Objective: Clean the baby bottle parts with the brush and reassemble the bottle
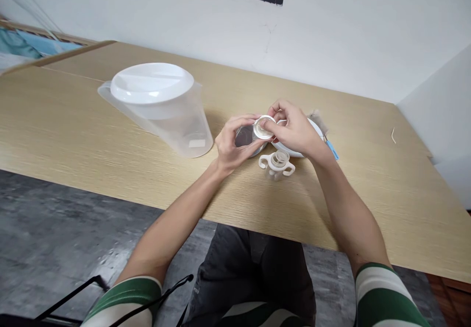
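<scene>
Between my two hands is a small round white bottle cap [264,127] with a paler, see-through centre, its open side facing up towards me. My left hand [235,142] grips its edge with the fingers and thumb. From the other side, my right hand [292,126] pinches it, thumb at the inside of the ring. On the table just below them stands a small clear baby bottle [278,163] with two white handles and an open threaded neck. A clear glass-like container [244,137] sits behind my left hand, partly hidden.
A big translucent pitcher [171,125] with a white lid stands to the left. Behind my right hand lies a white dish [315,129], with a blue-handled brush [331,148] beside it. A thin pale strip [393,135] lies far right on the wooden table [368,189]. A wall rises behind.
</scene>
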{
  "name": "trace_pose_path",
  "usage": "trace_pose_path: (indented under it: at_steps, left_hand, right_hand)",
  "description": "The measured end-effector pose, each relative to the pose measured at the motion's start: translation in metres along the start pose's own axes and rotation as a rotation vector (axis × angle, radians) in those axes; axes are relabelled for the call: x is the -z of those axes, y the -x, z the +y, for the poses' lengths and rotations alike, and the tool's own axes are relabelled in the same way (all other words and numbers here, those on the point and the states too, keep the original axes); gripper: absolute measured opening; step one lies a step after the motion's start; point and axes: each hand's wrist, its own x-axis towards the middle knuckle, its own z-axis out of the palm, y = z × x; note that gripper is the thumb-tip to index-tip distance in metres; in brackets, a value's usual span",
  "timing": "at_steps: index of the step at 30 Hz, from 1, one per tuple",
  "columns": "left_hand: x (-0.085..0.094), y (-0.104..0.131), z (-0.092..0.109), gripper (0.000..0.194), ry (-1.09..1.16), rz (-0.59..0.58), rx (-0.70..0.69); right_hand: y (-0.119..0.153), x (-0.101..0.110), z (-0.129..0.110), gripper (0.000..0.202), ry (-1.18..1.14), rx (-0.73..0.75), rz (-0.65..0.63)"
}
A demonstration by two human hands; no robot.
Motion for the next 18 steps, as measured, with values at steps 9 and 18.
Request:
trace_pose_path:
  at_steps: [9, 18]
  left_hand:
    - [-0.004, -0.005, 0.004, 0.062, 0.125, 0.044, 0.054]
    - [-0.009, -0.006, 0.014, 0.066, 0.149, 0.036, 0.090]
  right_hand:
    - [-0.004, 0.004, -0.002, 0.046, -0.343, -0.123, -0.177]
    - [0.004, 0.007, -0.002, 0.040, -0.603, -0.163, -0.298]
